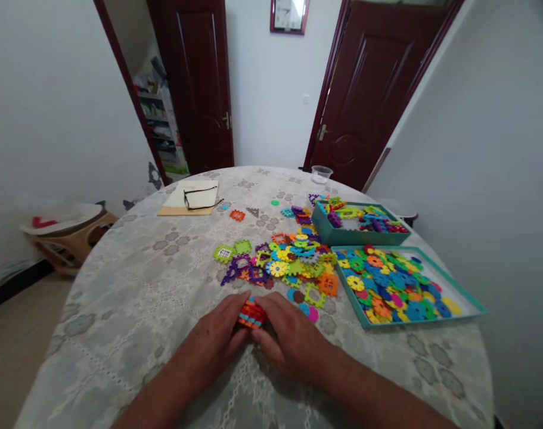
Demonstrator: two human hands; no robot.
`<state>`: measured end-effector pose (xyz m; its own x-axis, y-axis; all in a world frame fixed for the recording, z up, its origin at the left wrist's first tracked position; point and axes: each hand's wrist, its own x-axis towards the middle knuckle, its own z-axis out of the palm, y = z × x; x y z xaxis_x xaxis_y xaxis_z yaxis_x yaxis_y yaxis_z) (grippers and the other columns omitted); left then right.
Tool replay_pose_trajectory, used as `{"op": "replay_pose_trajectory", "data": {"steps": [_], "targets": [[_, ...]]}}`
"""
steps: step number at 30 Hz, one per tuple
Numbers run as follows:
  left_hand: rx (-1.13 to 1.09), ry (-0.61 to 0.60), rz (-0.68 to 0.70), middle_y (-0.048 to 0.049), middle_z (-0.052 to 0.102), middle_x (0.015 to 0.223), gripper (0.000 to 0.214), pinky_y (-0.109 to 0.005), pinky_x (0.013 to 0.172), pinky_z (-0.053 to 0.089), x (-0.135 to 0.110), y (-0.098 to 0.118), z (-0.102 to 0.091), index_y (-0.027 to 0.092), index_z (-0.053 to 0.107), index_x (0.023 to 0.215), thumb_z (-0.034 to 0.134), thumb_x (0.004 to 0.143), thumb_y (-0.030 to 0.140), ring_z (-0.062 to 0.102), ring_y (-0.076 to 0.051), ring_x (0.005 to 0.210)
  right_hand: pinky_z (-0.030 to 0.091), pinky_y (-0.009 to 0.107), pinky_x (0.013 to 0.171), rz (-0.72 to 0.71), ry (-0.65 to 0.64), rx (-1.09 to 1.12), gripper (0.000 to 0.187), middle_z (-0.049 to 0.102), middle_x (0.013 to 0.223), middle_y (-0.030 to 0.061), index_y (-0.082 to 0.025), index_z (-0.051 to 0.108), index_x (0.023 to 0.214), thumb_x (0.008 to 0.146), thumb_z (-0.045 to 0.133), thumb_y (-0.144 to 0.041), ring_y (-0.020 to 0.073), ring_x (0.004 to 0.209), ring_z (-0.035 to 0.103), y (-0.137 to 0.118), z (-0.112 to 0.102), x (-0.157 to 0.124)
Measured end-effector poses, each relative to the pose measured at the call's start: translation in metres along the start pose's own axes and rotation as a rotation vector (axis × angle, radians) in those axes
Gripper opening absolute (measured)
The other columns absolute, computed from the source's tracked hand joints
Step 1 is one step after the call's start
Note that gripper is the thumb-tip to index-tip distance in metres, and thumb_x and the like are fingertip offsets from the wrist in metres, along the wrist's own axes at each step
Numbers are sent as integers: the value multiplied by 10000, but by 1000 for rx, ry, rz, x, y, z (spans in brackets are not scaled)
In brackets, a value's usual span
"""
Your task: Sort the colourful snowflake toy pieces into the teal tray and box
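Observation:
Between my two hands is a small block of interlocking plastic pieces [252, 314], red, orange and light blue. My left hand [220, 328] is closed on its left side, and my right hand [289, 333] grips it from the right. The fingers cover much of the block, so its full shape is hidden. Just beyond the hands lies a loose heap of colourful plastic pieces [279, 269], with notched squares, frames and flower-like discs among them. A magenta disc [313, 314] lies close to my right hand.
At the right, a shallow teal tray [414, 325] holds many discs; behind it a teal box [365, 237] holds more pieces. Eyeglasses [187, 199] rest on a paper pad [177, 196] at the back left. A clear plastic bowl [321, 174] stands near the far edge of the round table [132, 286].

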<state>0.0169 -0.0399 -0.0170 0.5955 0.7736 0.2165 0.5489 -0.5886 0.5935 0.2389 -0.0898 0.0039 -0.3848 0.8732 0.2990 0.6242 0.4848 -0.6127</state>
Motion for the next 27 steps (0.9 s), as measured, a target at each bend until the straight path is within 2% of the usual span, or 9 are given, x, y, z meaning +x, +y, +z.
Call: {"op": "replay_pose_trajectory", "data": {"steps": [3, 7, 12, 15, 18, 20, 23, 25, 27], "targets": [[23, 23, 10, -101, 608, 1490, 594, -450, 1146, 520, -1, -3, 4, 292, 460, 1535, 567, 952, 240, 609, -287, 1347, 452, 469, 1147, -6, -21, -75, 608, 569, 1415, 183, -155, 415, 1530, 956, 598, -238, 299, 1325, 520, -4, 3, 1], [32, 27, 46, -129, 598, 1490, 533, -465, 1178, 493, -1, 6, 2, 260, 461, 1529, 510, 999, 248, 589, -283, 1372, 476, 439, 1104, 37, -17, -91, 596, 602, 1355, 158, -165, 463, 1496, 917, 604, -199, 279, 1253, 558, -3, 5, 4], [39, 51, 125, -110, 633, 1455, 524, -414, 1097, 565, 1, 21, -7, 306, 463, 1525, 537, 1008, 263, 672, -261, 1251, 485, 404, 1048, 78, 120, 2, 581, 661, 1286, 107, -219, 567, 1367, 795, 653, -161, 263, 1174, 612, -2, -12, 6], [78, 128, 128, -98, 677, 1396, 521, -380, 994, 623, 2, 21, -8, 326, 458, 1524, 540, 1011, 285, 741, -242, 1099, 512, 351, 946, 207, 227, 54, 483, 710, 1174, 74, -224, 613, 1294, 814, 648, -181, 226, 1022, 657, -2, -44, 7], [138, 173, 151, -69, 688, 1388, 490, -382, 994, 626, 4, 17, -5, 360, 500, 1483, 555, 1001, 296, 734, -253, 1135, 522, 335, 843, 333, 344, 1, 456, 719, 1100, 60, -219, 606, 1332, 878, 622, -258, 206, 886, 656, 13, -91, 8], [179, 188, 183, -46, 716, 1344, 457, -384, 1000, 627, 4, 15, -3, 374, 561, 1424, 564, 979, 275, 723, -263, 1172, 523, 348, 870, 354, 422, -94, 459, 713, 1153, 74, -213, 593, 1349, 899, 611, -298, 216, 920, 663, 35, -126, 10], [222, 185, 215, -33, 756, 1248, 393, -365, 977, 639, 5, 11, -1, 363, 645, 1322, 566, 957, 244, 735, -253, 1136, 475, 403, 1035, 303, 561, -382, 479, 666, 1300, 134, -178, 588, 1354, 878, 586, -235, 272, 1153, 632, 84, -177, 17], [236, 177, 217, -36, 761, 1227, 360, -360, 971, 641, 5, 9, 0, 351, 670, 1283, 577, 952, 244, 741, -247, 1110, 428, 410, 1106, 313, 578, -549, 490, 639, 1348, 159, -170, 581, 1375, 887, 578, -213, 291, 1263, 584, 117, -209, 26], [251, 186, 211, -43, 763, 1222, 337, -364, 970, 642, 5, 6, 1, 341, 680, 1263, 589, 950, 254, 741, -249, 1103, 418, 386, 1106, 414, 549, -681, 516, 629, 1347, 173, -160, 568, 1410, 894, 569, -177, 286, 1263, 577, 146, -234, 37]]}}
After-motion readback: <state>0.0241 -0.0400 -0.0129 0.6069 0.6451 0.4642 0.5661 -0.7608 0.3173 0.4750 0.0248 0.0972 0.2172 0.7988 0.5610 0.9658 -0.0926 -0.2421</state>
